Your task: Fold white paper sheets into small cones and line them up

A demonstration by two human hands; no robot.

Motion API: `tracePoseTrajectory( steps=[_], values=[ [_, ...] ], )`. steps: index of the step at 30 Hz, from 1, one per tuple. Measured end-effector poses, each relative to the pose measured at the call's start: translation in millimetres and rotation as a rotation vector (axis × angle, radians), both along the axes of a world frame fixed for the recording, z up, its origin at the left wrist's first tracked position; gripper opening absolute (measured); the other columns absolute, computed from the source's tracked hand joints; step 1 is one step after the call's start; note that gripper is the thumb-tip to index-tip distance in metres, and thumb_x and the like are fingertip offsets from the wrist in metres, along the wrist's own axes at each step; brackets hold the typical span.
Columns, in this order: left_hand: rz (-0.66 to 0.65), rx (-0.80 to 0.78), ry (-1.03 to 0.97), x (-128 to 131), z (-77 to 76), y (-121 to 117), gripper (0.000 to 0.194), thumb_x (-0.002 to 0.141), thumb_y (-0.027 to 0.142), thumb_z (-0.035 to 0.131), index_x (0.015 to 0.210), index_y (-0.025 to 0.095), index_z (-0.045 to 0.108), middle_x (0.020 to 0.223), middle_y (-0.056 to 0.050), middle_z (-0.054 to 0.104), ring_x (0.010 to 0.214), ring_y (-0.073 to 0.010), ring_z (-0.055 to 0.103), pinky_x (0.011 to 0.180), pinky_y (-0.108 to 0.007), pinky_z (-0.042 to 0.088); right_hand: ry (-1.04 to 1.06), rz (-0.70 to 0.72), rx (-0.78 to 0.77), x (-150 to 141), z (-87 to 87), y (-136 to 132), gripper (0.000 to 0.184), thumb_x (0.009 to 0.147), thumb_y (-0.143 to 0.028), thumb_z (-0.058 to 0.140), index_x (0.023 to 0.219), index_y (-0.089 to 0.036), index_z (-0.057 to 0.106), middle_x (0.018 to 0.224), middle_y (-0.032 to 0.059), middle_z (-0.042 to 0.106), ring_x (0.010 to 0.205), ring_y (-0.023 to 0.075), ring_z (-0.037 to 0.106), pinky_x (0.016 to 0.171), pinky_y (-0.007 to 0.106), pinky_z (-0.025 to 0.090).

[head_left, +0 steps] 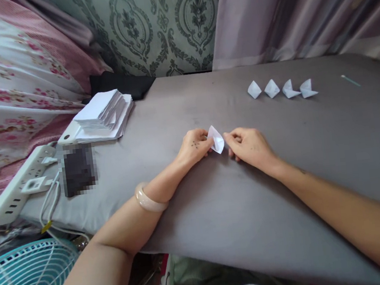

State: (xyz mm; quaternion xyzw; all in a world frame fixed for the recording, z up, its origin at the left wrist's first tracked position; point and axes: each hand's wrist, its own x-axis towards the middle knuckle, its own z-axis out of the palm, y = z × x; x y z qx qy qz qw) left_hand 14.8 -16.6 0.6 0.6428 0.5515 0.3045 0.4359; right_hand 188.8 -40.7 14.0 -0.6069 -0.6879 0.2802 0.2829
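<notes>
A small white folded paper piece (pixel 216 140) is pinched between the thumb and fingers of my left hand (pixel 195 145), a little above the grey-covered surface. Close by its right edge is my right hand (pixel 248 144), its fingers curled and thumb pressed against them. Whether the right fingertips touch the paper, or have anything between them, I cannot tell. Farther back on the right stands a row of several folded white paper pieces (pixel 272 88), similar in size to the held one.
A stack of white paper (pixel 99 111) lies at the back left, near a power strip (pixel 19 184) with plugs and cables. Beside it is a blurred dark object (pixel 78 169). A blue fan (pixel 28 284) stands at lower left. A thin stick (pixel 351 80) lies at the far right.
</notes>
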Motion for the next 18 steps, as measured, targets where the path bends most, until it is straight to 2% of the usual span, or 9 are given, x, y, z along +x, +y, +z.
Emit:
tracePoseTrajectory(
  steps=[2, 3, 6, 8, 12, 15, 18],
  values=[
    [0.063, 0.011, -0.028, -3.4, -2.8, 4.6, 0.017, 0.08, 0.021, 0.056, 0.092, 0.013, 0.065, 0.062, 0.0, 0.062, 0.043, -0.0068, 0.049, 0.043, -0.018, 0.033, -0.085, -0.065, 0.287, -0.2, 0.7, -7.1, 0.03, 0.091, -0.042, 0.048, 0.09, -0.019, 0.068, 0.07, 0.005, 0.07, 0.061, 0.0156, 0.063, 0.062, 0.026, 0.045],
    [0.084, 0.02, -0.034, -4.8, -3.9, 6.4, 0.016, 0.079, 0.02, 0.057, 0.092, 0.013, 0.064, 0.061, 0.0, 0.062, 0.043, -0.0069, 0.049, 0.043, -0.018, 0.033, -0.129, -0.037, 0.364, -1.1, -0.1, -10.9, 0.03, 0.091, -0.042, 0.048, 0.095, -0.02, 0.068, 0.071, 0.0043, 0.07, 0.063, 0.0159, 0.063, 0.065, 0.027, 0.044],
    [0.106, 0.03, -0.053, -6.9, -6.1, 9.5, 0.014, 0.078, 0.019, 0.059, 0.089, 0.013, 0.064, 0.059, 0.001, 0.061, 0.043, -0.0068, 0.05, 0.044, -0.018, 0.036, -0.252, 0.16, 0.371, -5.2, -6.5, -18.9, 0.033, 0.089, -0.046, 0.054, 0.11, -0.023, 0.066, 0.065, 0.0001, 0.067, 0.059, 0.0156, 0.06, 0.064, 0.027, 0.041],
    [0.106, 0.023, -0.056, -6.7, -6.4, 9.6, 0.015, 0.077, 0.018, 0.059, 0.09, 0.013, 0.064, 0.06, 0.001, 0.062, 0.043, -0.0067, 0.05, 0.044, -0.018, 0.037, -0.337, 0.211, 0.378, -7.4, -11.6, -20.3, 0.03, 0.091, -0.043, 0.051, 0.109, -0.025, 0.067, 0.071, 0.0009, 0.07, 0.061, 0.0157, 0.061, 0.063, 0.027, 0.039],
    [0.101, -0.041, -0.073, -5.3, -2.2, 8.9, 0.023, 0.076, 0.016, 0.058, 0.098, 0.013, 0.063, 0.058, 0.002, 0.061, 0.041, -0.0072, 0.05, 0.042, -0.018, 0.036, -0.394, 0.245, 0.45, -7.2, -16.3, -18.7, 0.033, 0.098, -0.033, 0.038, 0.094, -0.023, 0.07, 0.077, 0.0026, 0.071, 0.066, 0.0143, 0.061, 0.063, 0.027, 0.037],
    [0.088, -0.142, -0.171, -5.2, 3.5, 10.1, 0.025, 0.078, 0.017, 0.058, 0.102, 0.012, 0.064, 0.054, 0.003, 0.058, 0.038, -0.0063, 0.045, 0.038, -0.017, 0.033, -0.411, 0.26, 0.493, -5.3, -16.3, -18.1, 0.035, 0.099, -0.032, 0.036, 0.094, -0.022, 0.07, 0.078, 0.0032, 0.071, 0.068, 0.0142, 0.062, 0.064, 0.027, 0.036],
    [0.09, -0.195, -0.225, -5.1, 5.9, 12.3, 0.02, 0.083, 0.025, 0.058, 0.097, 0.012, 0.065, 0.051, 0.003, 0.056, 0.035, -0.0059, 0.043, 0.036, -0.017, 0.03, -0.435, 0.271, 0.503, -4.3, -16.2, -18.4, 0.036, 0.1, -0.032, 0.035, 0.096, -0.021, 0.069, 0.083, 0.0048, 0.072, 0.072, 0.0149, 0.064, 0.064, 0.027, 0.037]
  ],
)
